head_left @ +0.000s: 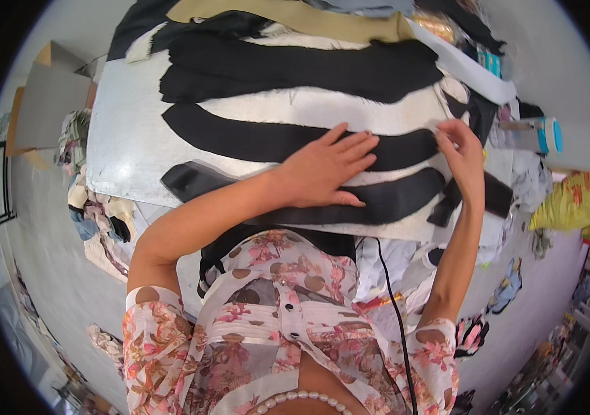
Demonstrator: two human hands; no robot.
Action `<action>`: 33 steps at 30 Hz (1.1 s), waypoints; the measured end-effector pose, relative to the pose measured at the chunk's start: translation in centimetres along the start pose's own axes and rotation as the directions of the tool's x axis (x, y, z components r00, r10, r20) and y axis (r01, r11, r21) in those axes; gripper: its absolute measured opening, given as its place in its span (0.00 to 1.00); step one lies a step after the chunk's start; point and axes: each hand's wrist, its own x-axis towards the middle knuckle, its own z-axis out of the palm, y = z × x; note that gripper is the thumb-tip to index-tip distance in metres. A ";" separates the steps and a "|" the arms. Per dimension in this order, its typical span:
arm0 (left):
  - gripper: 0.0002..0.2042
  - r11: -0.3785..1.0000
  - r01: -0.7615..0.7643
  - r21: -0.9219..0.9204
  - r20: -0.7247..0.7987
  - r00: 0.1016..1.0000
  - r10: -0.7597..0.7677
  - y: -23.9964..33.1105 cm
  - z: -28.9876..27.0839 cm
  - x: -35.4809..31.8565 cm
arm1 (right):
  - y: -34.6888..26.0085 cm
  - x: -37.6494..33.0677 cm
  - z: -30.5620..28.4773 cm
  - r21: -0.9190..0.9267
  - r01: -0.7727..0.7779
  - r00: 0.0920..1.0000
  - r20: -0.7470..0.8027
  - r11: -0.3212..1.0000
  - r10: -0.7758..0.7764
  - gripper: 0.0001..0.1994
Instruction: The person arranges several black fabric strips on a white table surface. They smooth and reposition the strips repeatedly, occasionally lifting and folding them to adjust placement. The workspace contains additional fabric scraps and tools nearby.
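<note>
The white desk [122, 145] spanned the upper middle of the frame; long black fabric pieces [240, 137] lay across it, below a tan strip [295, 15] near the top edge.

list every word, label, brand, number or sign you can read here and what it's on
Yellow bag: red print, too blurred to read.
Turquoise package: any print is too small to read.
Black fabric strip under the left hand: no lettering shows.

Curved black fabric strip [240, 139] partly hidden under left hand [329, 168], right hand [462, 146] grip unclear, white pearl necklace [302, 395] cut off below
</note>
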 end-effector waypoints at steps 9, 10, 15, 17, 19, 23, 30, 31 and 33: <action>0.38 0.999 0.044 -0.020 0.079 0.996 -0.042 0.2 -1.0 0.1 | -1.2 -3.9 -5.9 -0.214 -0.278 0.959 -0.119 0.936 0.258 0.13; 0.38 0.998 0.051 -0.031 0.065 0.997 -0.049 0.3 -1.0 0.1 | -1.0 -5.2 -5.9 -0.387 -0.216 0.974 -0.144 0.896 0.173 0.16; 0.35 0.996 0.076 -0.047 0.013 0.997 -0.075 0.9 -2.0 -0.1 | 1.6 -8.8 -4.1 -0.722 -0.151 0.988 -0.079 0.675 0.136 0.13; 0.34 0.993 0.105 -0.047 -0.006 0.994 -0.105 0.8 -3.0 -0.4 | 3.1 -8.5 -5.0 -0.665 -0.151 0.985 -0.167 0.731 0.051 0.10; 0.33 0.989 0.143 -0.046 -0.016 0.989 -0.144 0.9 -4.0 -1.2 | 3.1 -6.6 -6.7 -0.571 -0.281 0.948 -0.290 0.772 0.130 0.08; 0.31 0.982 0.178 -0.069 -0.062 0.981 -0.183 0.8 -5.4 -2.0 | 0.9 -1.7 -9.6 -0.738 -0.132 0.907 -0.359 0.662 -0.220 0.07; 0.31 0.977 0.199 -0.075 -0.137 0.969 -0.207 1.2 -5.9 -3.7 | 0.1 7.6 -10.6 -0.946 -0.134 0.962 -0.196 0.295 -0.192 0.17; 0.31 0.978 0.194 -0.081 -0.156 0.966 -0.204 1.1 -6.3 -4.0 | 0.3 7.3 -11.2 -0.945 -0.136 0.950 -0.210 0.299 -0.231 0.22; 0.28 0.962 0.258 -0.093 -0.292 0.916 -0.274 0.6 -6.8 -6.0 | -1.0 6.2 -9.8 -0.910 -0.106 0.904 -0.256 0.400 -0.343 0.24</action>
